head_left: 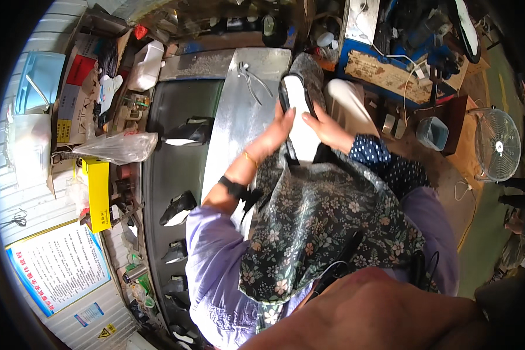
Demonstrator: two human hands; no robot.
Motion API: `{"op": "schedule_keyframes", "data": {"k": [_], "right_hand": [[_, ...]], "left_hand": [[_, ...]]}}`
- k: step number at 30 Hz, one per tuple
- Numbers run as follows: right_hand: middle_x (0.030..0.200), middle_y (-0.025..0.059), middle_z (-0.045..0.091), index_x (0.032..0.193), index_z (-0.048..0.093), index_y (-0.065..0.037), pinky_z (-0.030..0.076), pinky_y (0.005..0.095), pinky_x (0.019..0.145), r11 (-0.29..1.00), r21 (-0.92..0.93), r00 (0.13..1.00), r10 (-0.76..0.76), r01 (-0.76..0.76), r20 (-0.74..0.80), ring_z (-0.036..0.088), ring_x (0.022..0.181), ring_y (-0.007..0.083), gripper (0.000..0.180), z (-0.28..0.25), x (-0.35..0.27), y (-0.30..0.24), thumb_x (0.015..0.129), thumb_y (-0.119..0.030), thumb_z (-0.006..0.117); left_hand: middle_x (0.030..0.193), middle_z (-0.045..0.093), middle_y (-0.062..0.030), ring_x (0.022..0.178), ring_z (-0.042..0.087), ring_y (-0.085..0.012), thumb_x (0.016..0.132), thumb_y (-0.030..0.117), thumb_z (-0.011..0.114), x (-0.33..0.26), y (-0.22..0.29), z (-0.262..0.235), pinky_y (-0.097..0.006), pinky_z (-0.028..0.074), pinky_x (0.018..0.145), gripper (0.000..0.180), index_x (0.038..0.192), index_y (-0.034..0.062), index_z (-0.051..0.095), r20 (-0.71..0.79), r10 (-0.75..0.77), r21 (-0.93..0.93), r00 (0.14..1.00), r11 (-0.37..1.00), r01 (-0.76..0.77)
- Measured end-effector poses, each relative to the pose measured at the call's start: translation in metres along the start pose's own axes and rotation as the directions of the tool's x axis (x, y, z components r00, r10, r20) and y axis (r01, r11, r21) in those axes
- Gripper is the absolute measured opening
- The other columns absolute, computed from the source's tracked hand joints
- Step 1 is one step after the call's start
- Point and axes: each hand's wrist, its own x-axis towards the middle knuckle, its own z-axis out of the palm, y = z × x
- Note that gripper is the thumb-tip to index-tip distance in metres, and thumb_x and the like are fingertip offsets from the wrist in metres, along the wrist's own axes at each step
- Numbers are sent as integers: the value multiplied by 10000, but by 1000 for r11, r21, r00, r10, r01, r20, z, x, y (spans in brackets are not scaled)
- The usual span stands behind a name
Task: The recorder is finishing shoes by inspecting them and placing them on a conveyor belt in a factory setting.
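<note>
Head view: a black shoe with a long, smooth white inner or bottom face sits in the upper middle of the frame, above the lap, grasped by both hands. Its white face is turned up toward the camera. The long axis runs nearly upright in the frame, the upper end leaning slightly left; that end is rounded and edged in black, while the lower end meets a dark floral fabric apron. Which end is the toe I cannot tell.

The left hand grips the shoe's left edge, thumb laid on the white face. The right hand grips the right edge, its thumb also pressed on the white; the fingers beneath are mostly hidden.

Just left of the shoe's upper end, metal pliers with long curved handles lie on a grey sheet-metal worktop. Further left, a dark flat strip carries a row of black-and-white shoes, the nearest a black shoe with a white underside lying lengthwise across the frame. A round wire-caged fan stands at the far right.
</note>
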Motion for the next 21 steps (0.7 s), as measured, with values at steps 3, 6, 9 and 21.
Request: {"op": "schedule_keyframes", "data": {"k": [3,6,9,21], "right_hand": [[1453,317,348,1485,117,78,301,360,1112,952,-307,976,-52,-16,-210,358,1374,343,747,5,-15,16,1006,-356,492],[1433,256,407,1489,164,59,344,339,1077,979,-159,977,-151,127,-152,426,1314,291,713,-19,3,13,1005,-331,513],[1429,128,454,1484,278,14,375,257,1028,998,0,988,-56,57,146,450,1231,142,643,-46,4,-16,979,-236,587],[911,191,692,1052,657,53,512,435,783,361,-889,956,-18,281,294,657,856,351,713,56,186,-39,852,-626,577]], "left_hand": [[1326,447,-384,1268,434,-479,1014,348,420,-20,6,24,-452,367,1062,702,1456,-122,142,-116,-50,372,992,924,90],[1368,448,-320,1249,464,-427,1009,398,433,10,5,33,-436,385,1035,707,1469,-80,189,-231,204,62,951,979,-195],[1527,284,-209,1371,337,-311,1009,500,388,12,7,15,-403,276,1125,752,1518,10,129,-211,-134,-635,968,771,-32],[1452,431,-195,1323,412,-261,953,408,585,-16,9,37,-320,330,1092,711,1448,-34,329,700,-78,53,709,997,58]]}}
